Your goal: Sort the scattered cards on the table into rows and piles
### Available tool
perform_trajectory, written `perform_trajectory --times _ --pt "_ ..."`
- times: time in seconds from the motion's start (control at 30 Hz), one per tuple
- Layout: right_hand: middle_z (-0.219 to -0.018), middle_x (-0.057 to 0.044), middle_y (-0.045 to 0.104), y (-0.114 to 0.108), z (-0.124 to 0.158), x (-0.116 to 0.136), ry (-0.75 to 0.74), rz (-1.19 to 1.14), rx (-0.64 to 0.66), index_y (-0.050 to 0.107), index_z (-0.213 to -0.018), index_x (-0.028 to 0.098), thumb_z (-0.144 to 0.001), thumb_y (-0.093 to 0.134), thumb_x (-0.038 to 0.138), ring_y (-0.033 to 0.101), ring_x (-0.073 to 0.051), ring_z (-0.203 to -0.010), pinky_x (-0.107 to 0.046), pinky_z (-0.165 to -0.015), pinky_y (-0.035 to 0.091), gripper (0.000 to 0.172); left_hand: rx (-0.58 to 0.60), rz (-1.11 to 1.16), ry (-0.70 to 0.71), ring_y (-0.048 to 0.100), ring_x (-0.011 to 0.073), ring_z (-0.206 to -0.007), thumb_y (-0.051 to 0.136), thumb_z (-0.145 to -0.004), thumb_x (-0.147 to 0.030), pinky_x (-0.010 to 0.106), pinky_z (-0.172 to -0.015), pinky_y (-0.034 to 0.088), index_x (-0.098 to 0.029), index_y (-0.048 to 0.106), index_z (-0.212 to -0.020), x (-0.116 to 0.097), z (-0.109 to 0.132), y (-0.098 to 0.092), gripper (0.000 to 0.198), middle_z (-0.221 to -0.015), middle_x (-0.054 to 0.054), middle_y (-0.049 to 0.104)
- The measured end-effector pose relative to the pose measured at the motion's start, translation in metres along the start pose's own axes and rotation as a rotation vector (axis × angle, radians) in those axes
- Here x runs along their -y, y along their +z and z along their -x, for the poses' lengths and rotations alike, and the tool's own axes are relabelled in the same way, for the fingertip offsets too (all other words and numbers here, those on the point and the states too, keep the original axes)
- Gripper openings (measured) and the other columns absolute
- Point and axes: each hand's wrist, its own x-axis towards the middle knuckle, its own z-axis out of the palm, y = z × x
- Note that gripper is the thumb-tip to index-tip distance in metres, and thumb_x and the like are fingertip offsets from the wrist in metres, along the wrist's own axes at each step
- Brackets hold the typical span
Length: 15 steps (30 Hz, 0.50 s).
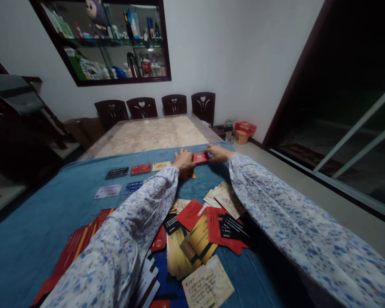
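At the far part of the blue cloth, a red card (200, 158) lies between my two hands. My left hand (184, 160) has its fingers bent at the card's left end, while my right hand (218, 153) pinches the right end. Whether this is one card or a small stack, I cannot tell. Left of my hands, a black card (117, 173), another red card (140, 170) and a cream card (161, 166) form a row. Nearer me are a pale lilac card (108, 191) and a blue card (134, 187), the latter partly behind my left sleeve.
Between my forearms spreads a loose pile of gold cards (182, 252), red, black and cream ones. More red cards (80, 239) fan out under my left sleeve. The blue cloth (60, 201) covers the near part of the marble-patterned table (154, 130). Chairs (141, 108) stand beyond.
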Motion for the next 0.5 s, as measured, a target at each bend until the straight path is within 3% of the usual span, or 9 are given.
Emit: perform_trajectory --times 0.2,0.5 --pt "-0.114 -0.013 0.072 0.008 -0.008 -0.004 0.045 -0.018 0.017 0.077 -0.111 0.016 -0.079 0.072 0.018 0.069 -0.023 -0.098 -0.027 -0.085 0.052 0.033 0.035 0.03 -0.002 0.044 0.0414 -0.132 0.064 -0.083 -0.026 0.059 -0.103 0.039 -0.018 0.072 -0.111 0.002 -0.015 0.007 0.031 -0.132 0.018 0.066" --pt "-0.114 -0.013 0.077 0.013 -0.014 -0.003 0.099 -0.03 0.067 0.08 -0.112 0.015 -0.078 0.069 0.014 0.071 -0.027 -0.103 -0.028 -0.09 0.052 0.036 0.062 0.013 -0.006 0.046 0.0399 -0.13 0.063 -0.081 -0.024 0.057 -0.103 0.041 -0.017 0.073 -0.098 0.002 -0.021 0.008 0.021 -0.123 0.018 0.069"
